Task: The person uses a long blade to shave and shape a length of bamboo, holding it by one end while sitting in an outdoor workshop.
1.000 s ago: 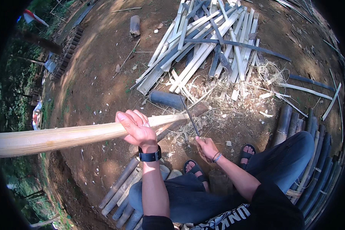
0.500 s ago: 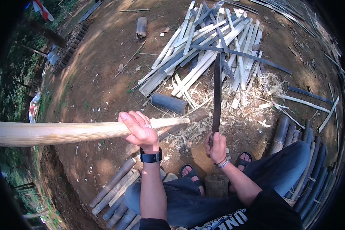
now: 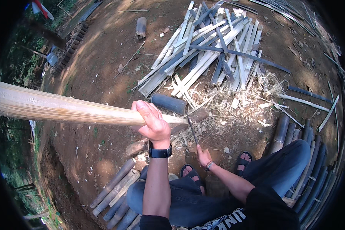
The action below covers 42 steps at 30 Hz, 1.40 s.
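Note:
My left hand (image 3: 154, 122) is wrapped round a long pale bamboo strip (image 3: 69, 108), which runs from the left rim to a narrow end beside the blade. That end lies over a bamboo pole (image 3: 198, 115) on the ground. In my right hand (image 3: 204, 157) is the handle of a machete (image 3: 191, 128). Its dark blade, seen nearly edge-on, points away from me, its tip at the strip's end. Whether blade and strip touch, I cannot tell. Thin shavings (image 3: 188, 135) lie below the strip.
A heap of split bamboo strips (image 3: 214, 46) lies ahead, with curled shavings (image 3: 272, 84) by it. A short dark bamboo piece (image 3: 168, 103) rests in front of the heap. Bamboo poles (image 3: 115, 188) lie at my left, more poles (image 3: 314, 184) at my right. My sandalled feet (image 3: 191, 174) are below.
The machete has come down and left, from upright in front of me to the strip's end. My left hand has moved up and right, and the strip's left part has risen.

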Each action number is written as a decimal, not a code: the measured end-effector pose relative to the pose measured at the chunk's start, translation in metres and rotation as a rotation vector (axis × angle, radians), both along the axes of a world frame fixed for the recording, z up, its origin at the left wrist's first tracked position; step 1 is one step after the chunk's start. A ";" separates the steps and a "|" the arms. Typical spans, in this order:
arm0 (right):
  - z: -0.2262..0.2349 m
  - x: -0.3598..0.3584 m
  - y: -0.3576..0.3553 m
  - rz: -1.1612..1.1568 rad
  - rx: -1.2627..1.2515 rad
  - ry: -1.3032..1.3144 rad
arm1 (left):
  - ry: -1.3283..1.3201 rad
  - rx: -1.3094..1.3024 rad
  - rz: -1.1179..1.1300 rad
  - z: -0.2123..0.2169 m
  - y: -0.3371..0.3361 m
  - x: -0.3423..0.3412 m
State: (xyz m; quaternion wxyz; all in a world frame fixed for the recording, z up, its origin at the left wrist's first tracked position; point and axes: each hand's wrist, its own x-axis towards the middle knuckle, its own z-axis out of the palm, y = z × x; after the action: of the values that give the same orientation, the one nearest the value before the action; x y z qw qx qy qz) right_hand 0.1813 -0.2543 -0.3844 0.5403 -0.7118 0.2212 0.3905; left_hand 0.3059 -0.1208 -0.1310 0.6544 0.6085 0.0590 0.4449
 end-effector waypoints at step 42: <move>0.057 0.039 -0.070 -0.032 -0.038 -0.341 | 0.023 -0.458 0.570 -0.054 0.165 -0.089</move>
State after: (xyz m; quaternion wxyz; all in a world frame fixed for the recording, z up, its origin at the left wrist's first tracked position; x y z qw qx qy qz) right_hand 0.2203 -0.3238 -0.3274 0.5625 -0.7743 0.1451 0.2510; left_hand 0.2164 0.0443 -0.1855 0.6226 0.4103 0.3319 0.5778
